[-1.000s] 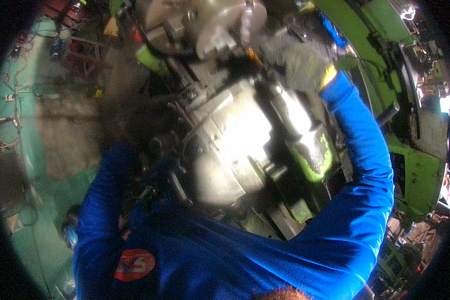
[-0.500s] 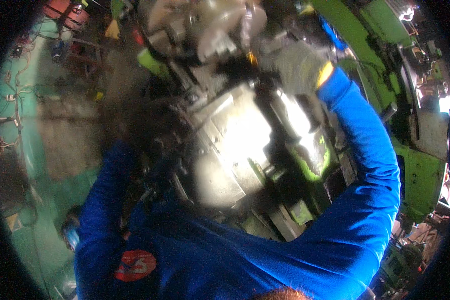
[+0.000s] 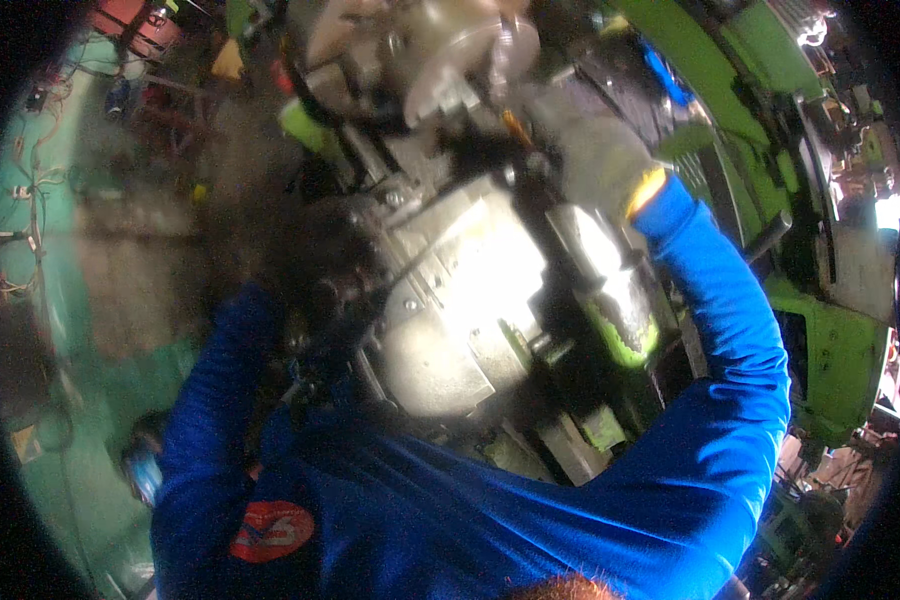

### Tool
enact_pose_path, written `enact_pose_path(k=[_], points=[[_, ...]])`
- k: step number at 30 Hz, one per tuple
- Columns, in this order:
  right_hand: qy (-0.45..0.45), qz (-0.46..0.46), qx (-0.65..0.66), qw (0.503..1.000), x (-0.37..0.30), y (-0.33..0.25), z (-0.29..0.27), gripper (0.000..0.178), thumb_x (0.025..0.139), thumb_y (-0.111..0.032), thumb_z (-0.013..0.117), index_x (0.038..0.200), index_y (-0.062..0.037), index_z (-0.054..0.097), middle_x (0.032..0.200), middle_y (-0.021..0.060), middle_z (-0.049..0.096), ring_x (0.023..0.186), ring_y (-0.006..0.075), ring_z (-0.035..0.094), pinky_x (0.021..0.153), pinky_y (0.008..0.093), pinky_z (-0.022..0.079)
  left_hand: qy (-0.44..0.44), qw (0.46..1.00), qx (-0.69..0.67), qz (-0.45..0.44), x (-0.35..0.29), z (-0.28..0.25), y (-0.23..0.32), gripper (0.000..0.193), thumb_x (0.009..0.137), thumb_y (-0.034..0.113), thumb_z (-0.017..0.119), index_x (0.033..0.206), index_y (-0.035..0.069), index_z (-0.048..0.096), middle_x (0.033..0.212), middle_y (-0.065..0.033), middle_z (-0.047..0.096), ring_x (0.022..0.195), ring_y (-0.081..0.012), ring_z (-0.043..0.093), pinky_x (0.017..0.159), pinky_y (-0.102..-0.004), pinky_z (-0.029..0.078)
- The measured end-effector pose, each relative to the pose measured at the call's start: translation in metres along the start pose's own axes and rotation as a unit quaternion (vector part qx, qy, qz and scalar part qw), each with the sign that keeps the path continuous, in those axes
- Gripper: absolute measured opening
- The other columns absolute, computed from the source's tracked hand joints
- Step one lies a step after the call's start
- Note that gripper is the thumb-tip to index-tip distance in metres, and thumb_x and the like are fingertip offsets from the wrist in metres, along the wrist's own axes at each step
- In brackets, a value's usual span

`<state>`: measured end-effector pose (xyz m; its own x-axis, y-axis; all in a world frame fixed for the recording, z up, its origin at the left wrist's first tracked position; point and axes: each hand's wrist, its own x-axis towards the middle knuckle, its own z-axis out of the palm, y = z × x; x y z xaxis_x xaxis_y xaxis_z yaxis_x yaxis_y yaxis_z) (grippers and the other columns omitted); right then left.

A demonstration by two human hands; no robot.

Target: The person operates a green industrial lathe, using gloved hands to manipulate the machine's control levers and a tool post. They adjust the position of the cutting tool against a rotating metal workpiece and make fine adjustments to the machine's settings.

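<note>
My right hand point(image 3: 602, 165), in a grey work glove with a yellow cuff, reaches over the right side of a metalworking machine that looks like a lathe. Motion smears its fingers, and I cannot tell what they grip. Left of it, a round metal chuck or faceplate point(image 3: 470, 65) stands at the top, partly blurred. Deep shadow covers my left hand point(image 3: 295, 245), beside the machine's carriage on the left; its fingers do not show. Between my arms lies the bright metal top of the carriage point(image 3: 435, 355), with strong glare. A thin orange-tipped piece point(image 3: 516, 125) sits near the chuck.
A green machine body point(image 3: 820, 350) runs along the right, with a rod-like metal handle point(image 3: 770, 238) jutting from it. A worn green-and-metal housing point(image 3: 625, 325) stands right of the carriage. On the left, a green wall or panel point(image 3: 45, 330) carries cables.
My right hand and sleeve have shifted slightly downward. The machine appears a little lower and sharper in view. My left arm has barely moved.
</note>
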<state>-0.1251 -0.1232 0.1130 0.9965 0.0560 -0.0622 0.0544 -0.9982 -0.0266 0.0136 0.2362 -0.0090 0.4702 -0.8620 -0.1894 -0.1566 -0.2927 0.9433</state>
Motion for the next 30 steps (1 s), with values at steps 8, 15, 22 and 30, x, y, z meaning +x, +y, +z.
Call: enact_pose_path(k=[8,15,22,30], points=[[-0.015,0.083,0.069,0.994,-0.008,0.014,0.025,0.048,0.084,-0.027,0.067,0.13,-0.0141,0.059,0.091,0.0228,0.068,0.085,0.0409,0.065,0.077,0.0486,0.053,-0.025,0.964,-0.238,-0.113,-0.004,0.005,0.028,0.024,0.102,0.016,0.051,0.12,0.004,0.062,0.104,-0.0069,0.066,0.089,-0.0129,0.064,0.079,-0.0277,0.055],[-0.03,0.12,0.053,0.991,-0.005,-0.001,0.019,0.033,0.091,-0.035,0.057,0.113,-0.0115,0.065,0.088,0.0207,0.071,0.082,0.0403,0.069,0.073,0.0513,0.055,0.02,0.989,-0.105,-0.104,-0.008,0.006,0.033,0.024,0.101,0.018,0.054,0.119,0.003,0.062,0.104,-0.0072,0.067,0.091,-0.0157,0.064,0.083,-0.0321,0.055],[0.013,0.126,0.091,0.988,-0.009,-0.01,0.013,0.034,0.091,-0.041,0.059,0.11,-0.0144,0.066,0.089,0.0186,0.07,0.083,0.0396,0.068,0.075,0.0507,0.053,0.02,0.996,-0.068,-0.054,-0.003,0.002,0.02,0.023,0.1,0.019,0.056,0.117,0.005,0.063,0.103,-0.0081,0.068,0.092,-0.0163,0.064,0.083,-0.0334,0.054],[0.25,-0.007,0.196,0.948,-0.008,0.055,-0.018,0.026,0.094,-0.032,0.058,0.099,-0.0091,0.069,0.082,0.0152,0.069,0.082,0.0326,0.067,0.077,0.0451,0.053,0.016,0.985,-0.133,-0.104,-0.005,-0.001,0.04,0.028,0.101,0.025,0.055,0.118,0.005,0.064,0.101,-0.0091,0.068,0.09,-0.0194,0.066,0.082,-0.0349,0.054]])
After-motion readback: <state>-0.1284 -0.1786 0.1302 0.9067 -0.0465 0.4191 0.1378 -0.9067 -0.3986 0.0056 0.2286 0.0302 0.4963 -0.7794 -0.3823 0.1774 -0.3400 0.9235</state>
